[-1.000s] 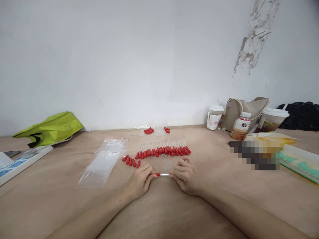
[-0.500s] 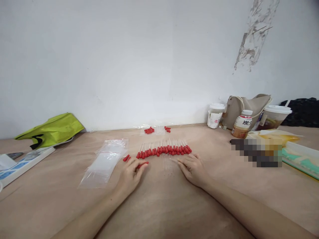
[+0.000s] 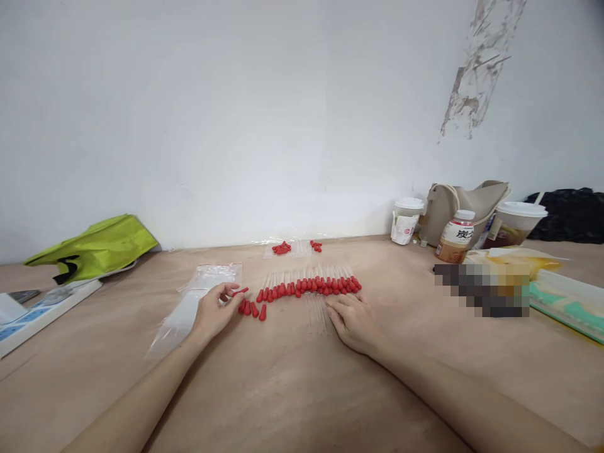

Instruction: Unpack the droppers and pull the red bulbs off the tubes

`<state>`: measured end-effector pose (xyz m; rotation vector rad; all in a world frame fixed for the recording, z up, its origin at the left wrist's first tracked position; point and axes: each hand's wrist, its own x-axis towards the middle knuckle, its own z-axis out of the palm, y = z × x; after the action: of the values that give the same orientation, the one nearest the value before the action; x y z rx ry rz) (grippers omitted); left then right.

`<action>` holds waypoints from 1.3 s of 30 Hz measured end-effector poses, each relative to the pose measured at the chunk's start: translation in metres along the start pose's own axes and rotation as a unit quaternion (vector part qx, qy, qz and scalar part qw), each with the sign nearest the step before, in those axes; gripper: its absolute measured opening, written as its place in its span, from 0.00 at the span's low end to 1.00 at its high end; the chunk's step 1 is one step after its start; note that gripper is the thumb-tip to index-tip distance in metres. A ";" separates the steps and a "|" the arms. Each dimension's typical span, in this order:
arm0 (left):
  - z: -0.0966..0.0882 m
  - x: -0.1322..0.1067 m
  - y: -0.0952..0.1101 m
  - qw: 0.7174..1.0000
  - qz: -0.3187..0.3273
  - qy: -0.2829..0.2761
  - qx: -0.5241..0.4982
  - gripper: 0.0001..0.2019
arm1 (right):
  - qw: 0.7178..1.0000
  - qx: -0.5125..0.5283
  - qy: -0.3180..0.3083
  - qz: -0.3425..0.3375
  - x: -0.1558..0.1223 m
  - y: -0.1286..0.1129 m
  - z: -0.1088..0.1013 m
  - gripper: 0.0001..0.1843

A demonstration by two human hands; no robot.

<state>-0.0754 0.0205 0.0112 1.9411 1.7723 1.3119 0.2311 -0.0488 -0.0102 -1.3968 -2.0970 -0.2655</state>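
Note:
My left hand [image 3: 213, 311] lies left of a few loose red rubber bulbs [image 3: 252, 309], its fingertips pinched on one red bulb [image 3: 240, 292]. A long row of glass droppers with red bulbs [image 3: 309, 286] lies across the table just beyond both hands. My right hand [image 3: 353, 321] rests palm down on the wooden table [image 3: 292, 384], fingers loosely stretched. Its fingertips touch a small bunch of clear glass tubes [image 3: 317, 309] that lies in front of the row.
Clear plastic bags [image 3: 195, 305] lie under and beside my left hand. Small bags of red bulbs [image 3: 283, 247] sit by the wall. A green bag [image 3: 94, 244] and a white board [image 3: 42, 308] are at the left. Cups [image 3: 408, 220], a bottle [image 3: 455, 236] and a beige bag [image 3: 472, 204] stand at the right.
Both hands held one dropper between them a second ago. My left hand then moved left with it, past the row's end to the loose bulbs. My right hand went forward to the clear tubes.

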 end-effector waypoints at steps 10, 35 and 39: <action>0.007 -0.001 -0.009 0.996 0.045 -0.044 0.070 0.15 | 0.997 0.013 -0.068 0.045 0.004 -0.011 0.000 0.15; 0.036 0.012 0.055 0.944 0.205 -0.184 0.182 0.15 | 0.935 0.296 -0.071 0.181 -0.008 0.014 0.023 0.16; 0.034 0.012 0.054 0.954 0.190 -0.170 0.160 0.11 | 0.940 0.280 -0.069 0.180 -0.006 0.012 0.020 0.15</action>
<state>-0.0149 0.0312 0.0327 2.6004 1.5650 0.7347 0.2364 -0.0388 -0.0320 -1.4207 -1.7692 0.5529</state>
